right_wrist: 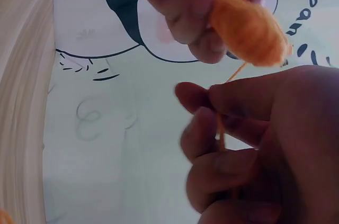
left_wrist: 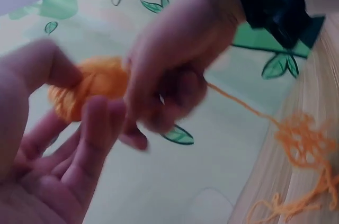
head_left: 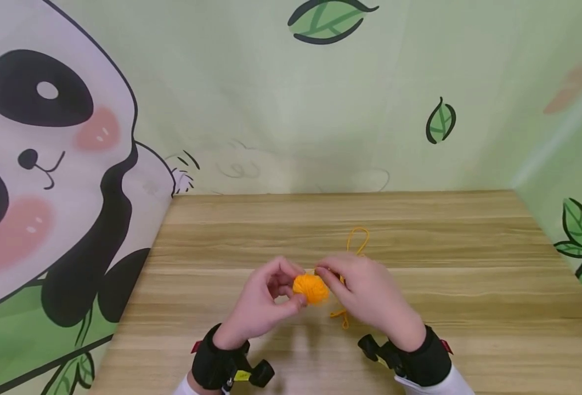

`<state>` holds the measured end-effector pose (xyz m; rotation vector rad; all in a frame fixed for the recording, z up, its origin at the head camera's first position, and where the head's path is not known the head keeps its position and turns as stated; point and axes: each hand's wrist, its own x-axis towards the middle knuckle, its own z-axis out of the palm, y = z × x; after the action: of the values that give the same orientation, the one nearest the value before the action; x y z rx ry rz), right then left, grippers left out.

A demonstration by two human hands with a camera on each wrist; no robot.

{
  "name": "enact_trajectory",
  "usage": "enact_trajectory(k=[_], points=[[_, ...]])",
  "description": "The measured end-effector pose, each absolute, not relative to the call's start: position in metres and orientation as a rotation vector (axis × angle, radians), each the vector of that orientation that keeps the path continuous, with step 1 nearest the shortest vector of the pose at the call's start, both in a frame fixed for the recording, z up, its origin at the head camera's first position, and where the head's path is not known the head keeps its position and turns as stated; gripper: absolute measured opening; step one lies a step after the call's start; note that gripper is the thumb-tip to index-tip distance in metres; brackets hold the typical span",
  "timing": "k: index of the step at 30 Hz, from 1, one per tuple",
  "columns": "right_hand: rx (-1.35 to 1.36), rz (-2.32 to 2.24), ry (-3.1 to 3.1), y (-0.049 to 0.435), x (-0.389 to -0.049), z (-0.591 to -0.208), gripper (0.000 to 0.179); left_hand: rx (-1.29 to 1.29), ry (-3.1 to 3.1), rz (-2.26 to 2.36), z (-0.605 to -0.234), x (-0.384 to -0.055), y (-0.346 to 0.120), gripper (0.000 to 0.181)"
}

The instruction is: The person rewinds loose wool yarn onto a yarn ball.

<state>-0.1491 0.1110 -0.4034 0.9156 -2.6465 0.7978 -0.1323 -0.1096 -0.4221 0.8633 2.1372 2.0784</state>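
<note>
A small ball of orange yarn [head_left: 311, 288] is held up over the table between the thumb and fingers of my left hand [head_left: 266, 302]. Close on its right, my right hand [head_left: 369, 288] pinches the strand of yarn [right_wrist: 237, 72] that comes off the ball, and the strand runs on through the curled fingers. From the right hand the yarn leads down to a loose tangle [left_wrist: 304, 139] on the table. In the head view the right hand covers much of that tangle, with one loop [head_left: 358, 230] showing behind it and loose ends [head_left: 341, 315] in front.
The wooden table [head_left: 212, 236] spreads under both hands. A green backdrop [head_left: 251, 99] with leaf drawings rises behind its far edge, and a large printed panda [head_left: 73, 164] fills the left side. Each wrist wears a black strap [head_left: 421, 359] with a camera.
</note>
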Motion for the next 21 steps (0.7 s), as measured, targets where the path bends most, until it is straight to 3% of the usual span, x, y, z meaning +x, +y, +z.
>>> enact_trajectory(k=[6, 11, 14, 21], points=[[1.116, 0.745, -2.773, 0.102, -0.145, -0.408, 0.012, 0.507, 1.998, 2.394, -0.427, -0.138, -0.112, 0.026], [1.221, 0.731, -2.666, 0.100, -0.138, -0.407, 0.015, 0.323, 2.216, 2.338, -0.431, -0.143, -0.111, 0.027], [1.229, 0.763, -2.610, 0.101, -0.135, -0.404, 0.015, 0.313, 2.419, 2.190, -0.431, -0.144, -0.108, 0.027], [1.168, 0.907, -2.459, 0.107, -0.133, -0.395, 0.010, 0.579, 2.627, 1.931, -0.409, -0.132, -0.100, 0.026]])
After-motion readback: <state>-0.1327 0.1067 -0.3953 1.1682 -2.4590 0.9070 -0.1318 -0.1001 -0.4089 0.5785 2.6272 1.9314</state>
